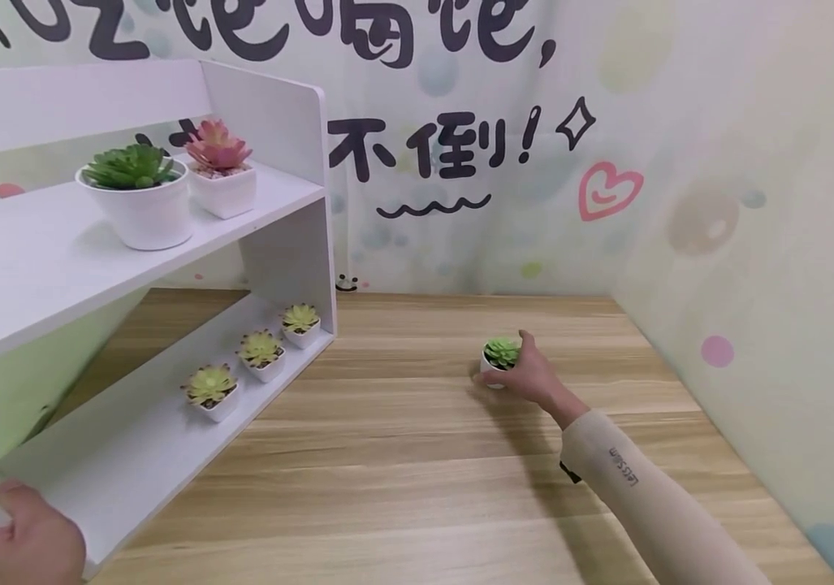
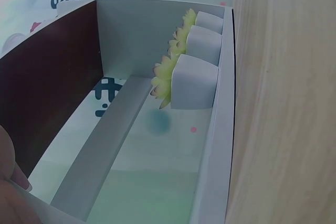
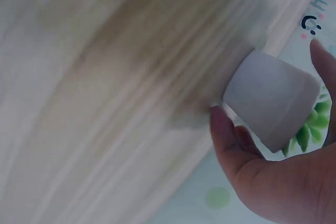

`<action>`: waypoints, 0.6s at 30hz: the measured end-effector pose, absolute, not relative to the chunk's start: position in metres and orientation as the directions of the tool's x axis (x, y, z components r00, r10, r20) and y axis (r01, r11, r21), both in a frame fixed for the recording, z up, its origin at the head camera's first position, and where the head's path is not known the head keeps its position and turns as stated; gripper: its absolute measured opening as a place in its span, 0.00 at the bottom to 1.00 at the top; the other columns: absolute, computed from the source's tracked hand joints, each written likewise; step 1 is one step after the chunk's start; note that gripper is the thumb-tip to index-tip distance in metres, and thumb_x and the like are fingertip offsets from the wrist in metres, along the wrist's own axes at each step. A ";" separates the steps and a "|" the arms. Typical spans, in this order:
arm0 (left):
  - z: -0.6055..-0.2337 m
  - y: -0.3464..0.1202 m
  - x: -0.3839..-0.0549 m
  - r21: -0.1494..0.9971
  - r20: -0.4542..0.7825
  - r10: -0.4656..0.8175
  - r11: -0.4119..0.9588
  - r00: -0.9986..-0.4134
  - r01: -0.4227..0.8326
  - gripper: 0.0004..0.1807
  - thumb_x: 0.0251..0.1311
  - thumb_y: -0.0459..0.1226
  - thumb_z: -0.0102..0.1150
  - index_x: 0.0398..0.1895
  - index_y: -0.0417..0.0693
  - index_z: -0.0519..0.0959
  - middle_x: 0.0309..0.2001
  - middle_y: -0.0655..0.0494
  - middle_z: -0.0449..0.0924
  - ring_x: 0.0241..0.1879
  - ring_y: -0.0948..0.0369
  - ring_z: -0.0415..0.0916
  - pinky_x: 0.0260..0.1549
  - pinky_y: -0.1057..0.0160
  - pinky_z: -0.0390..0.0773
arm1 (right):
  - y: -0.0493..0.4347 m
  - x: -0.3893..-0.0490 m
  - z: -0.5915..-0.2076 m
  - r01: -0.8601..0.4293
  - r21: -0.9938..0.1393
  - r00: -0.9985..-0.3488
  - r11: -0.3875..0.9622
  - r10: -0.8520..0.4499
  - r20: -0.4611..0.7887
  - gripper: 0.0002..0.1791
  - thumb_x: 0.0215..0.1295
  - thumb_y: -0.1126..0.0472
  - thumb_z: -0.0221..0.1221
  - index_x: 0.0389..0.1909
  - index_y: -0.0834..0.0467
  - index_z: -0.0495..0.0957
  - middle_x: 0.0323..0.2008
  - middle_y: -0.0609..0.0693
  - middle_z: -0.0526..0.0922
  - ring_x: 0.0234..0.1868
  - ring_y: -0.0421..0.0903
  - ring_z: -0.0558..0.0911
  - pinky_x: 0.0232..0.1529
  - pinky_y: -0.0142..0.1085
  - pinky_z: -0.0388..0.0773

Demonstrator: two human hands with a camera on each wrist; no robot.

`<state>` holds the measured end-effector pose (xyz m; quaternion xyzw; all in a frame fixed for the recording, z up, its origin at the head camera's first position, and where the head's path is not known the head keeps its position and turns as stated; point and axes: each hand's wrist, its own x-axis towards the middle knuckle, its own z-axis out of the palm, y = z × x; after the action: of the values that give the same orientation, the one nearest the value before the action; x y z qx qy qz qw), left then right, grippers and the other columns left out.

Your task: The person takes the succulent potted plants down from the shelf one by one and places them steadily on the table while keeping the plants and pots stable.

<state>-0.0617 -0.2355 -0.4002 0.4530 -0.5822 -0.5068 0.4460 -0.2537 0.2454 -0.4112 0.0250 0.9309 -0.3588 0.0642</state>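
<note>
Head view: the right hand (image 1: 536, 380), the nearer, curled round the upright green potted succulent (image 1: 502, 354), well right of the white shelf (image 1: 120, 439), whose near end the left hand (image 1: 32, 538) gripped.

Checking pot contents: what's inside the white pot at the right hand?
A green succulent shows inside the white pot; its leaves cover whatever lies beneath them, so that cannot be seen.
</note>
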 end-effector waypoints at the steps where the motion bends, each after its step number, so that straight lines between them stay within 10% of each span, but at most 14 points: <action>1: -0.401 -0.236 -0.062 0.994 0.058 -0.980 0.073 -0.191 -0.077 0.30 0.69 0.43 0.46 0.75 0.61 0.63 0.70 0.60 0.69 0.65 0.68 0.63 0.67 0.74 0.57 | 0.245 -0.254 -0.409 0.073 -0.658 -0.992 0.749 -0.015 -0.127 0.67 0.55 0.48 0.73 0.79 0.66 0.36 0.68 0.72 0.65 0.66 0.66 0.70 0.68 0.57 0.67; 18: -0.399 -0.236 -0.058 0.994 0.052 -0.967 0.075 -0.248 -0.084 0.31 0.70 0.43 0.45 0.76 0.67 0.60 0.69 0.59 0.70 0.65 0.67 0.65 0.69 0.73 0.58 | 0.204 -0.254 -0.335 -0.180 -0.529 -0.981 0.829 -0.190 0.036 0.65 0.51 0.41 0.75 0.80 0.61 0.47 0.75 0.64 0.62 0.74 0.62 0.65 0.70 0.58 0.66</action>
<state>-0.0580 -0.2363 -0.3987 0.4410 -0.5963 -0.5179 0.4264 -0.2538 0.2038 -0.3351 -0.0967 0.9563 -0.2756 0.0091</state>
